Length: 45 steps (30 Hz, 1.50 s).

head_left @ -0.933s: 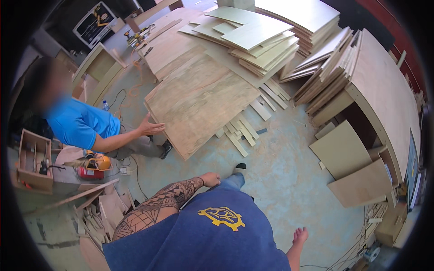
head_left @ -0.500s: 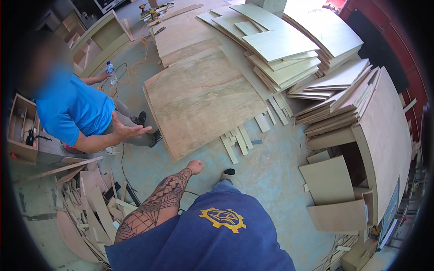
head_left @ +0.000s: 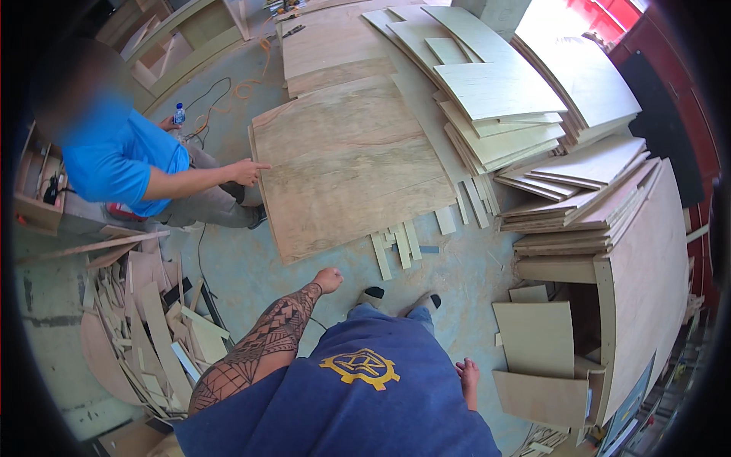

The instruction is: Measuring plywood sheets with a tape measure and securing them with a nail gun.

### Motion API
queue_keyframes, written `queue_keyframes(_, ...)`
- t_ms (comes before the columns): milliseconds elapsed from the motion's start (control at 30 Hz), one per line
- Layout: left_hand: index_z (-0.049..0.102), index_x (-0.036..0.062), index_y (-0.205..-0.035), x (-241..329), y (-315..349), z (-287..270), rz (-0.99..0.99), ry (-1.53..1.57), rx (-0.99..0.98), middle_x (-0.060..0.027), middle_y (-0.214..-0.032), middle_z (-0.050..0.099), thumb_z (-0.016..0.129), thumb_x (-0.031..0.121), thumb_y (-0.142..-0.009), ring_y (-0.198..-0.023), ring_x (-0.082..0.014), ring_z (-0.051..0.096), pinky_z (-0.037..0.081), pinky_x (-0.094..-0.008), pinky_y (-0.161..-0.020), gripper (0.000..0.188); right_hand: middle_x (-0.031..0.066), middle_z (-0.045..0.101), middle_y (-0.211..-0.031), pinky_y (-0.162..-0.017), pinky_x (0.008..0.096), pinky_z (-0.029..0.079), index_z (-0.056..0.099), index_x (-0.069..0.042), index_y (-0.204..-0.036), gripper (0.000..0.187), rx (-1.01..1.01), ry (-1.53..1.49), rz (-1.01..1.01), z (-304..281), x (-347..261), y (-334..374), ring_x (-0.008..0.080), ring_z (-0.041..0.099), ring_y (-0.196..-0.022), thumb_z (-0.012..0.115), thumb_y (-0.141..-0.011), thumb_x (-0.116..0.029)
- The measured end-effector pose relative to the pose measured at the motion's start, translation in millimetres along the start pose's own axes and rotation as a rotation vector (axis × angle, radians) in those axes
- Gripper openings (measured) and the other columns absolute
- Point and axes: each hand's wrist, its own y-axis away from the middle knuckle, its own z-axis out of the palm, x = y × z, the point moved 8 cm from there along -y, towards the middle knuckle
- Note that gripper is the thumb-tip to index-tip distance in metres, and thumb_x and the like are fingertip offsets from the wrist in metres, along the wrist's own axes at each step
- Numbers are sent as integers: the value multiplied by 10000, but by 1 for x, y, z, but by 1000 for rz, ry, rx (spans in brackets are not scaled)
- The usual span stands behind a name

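While a blue-shirted co-worker (head_left: 145,160) pointed at the plywood sheet (head_left: 350,167), flat and unlifted, the left hand (head_left: 329,280) hung near it, curled, seemingly empty; the right hand (head_left: 468,375) had a grip I couldn't tell; panels (head_left: 499,95) were already stacked.

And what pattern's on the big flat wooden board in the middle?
Darker, streaky grain on the tan board; head view.

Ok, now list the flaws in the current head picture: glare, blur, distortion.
Head view, upper right: glare nearly whites out the pale panel stack; head view, right: the wooden cabinet bows with the fisheye; head view, left: the co-worker's head is blurred out; head view, centre: the left hand and large board look fairly clear.
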Motion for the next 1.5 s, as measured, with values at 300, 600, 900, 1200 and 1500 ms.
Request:
queue_keyframes(300, 709, 39, -1150, 27, 40, 15, -178, 135, 130, -188, -1103, 726, 638, 314, -890, -1050, -334, 688, 531, -411, -937, 385, 89, 687, -902, -665, 367, 535, 572, -79, -1233, 344, -253, 563, -423, -2, 15, -263, 228, 662, -774, 581, -1008, -340)
queue_keyframes(600, 670, -5, -1189, 111, 99, 69, -151, 308, 147, -116, -830, 727, 611, 246, -920, -711, -207, 705, 562, -345, -717, 372, 88, 676, -928, -558, 326, 482, 562, -93, -1206, 322, -293, 326, -15, 3, -164, -205, 174, 636, -719, 554, -1015, -352)
queue_keyframes(900, 603, -34, -1270, 93, 152, 107, -255, 421, 123, -99, -840, 703, 620, 239, -961, -727, -182, 682, 555, -323, -697, 412, 62, 667, -871, -522, 298, 471, 596, -69, -1205, 338, -340, 449, -195, 48, -248, -262, 154, 612, -656, 581, -999, -336)
queue_keyframes(1200, 599, -32, -1273, 42, 163, 138, -483, 475, -59, -107, -920, 697, 625, 196, -957, -772, -167, 680, 567, -299, -700, 391, 82, 684, -912, -661, 327, 505, 636, -54, -1204, 362, -457, 558, -169, 138, -159, -219, 170, 633, -767, 607, -985, -340)
queue_keyframes(1500, 625, -15, -1235, -5, -17, 154, -237, 214, -107, -99, -811, 710, 608, 228, -955, -700, -186, 682, 543, -335, -678, 372, 273, 370, -1533, -1151, 522, 333, 454, -98, -1479, 762, -328, 1317, -52, 150, -61, -196, 441, 340, -1425, 648, -892, -543)
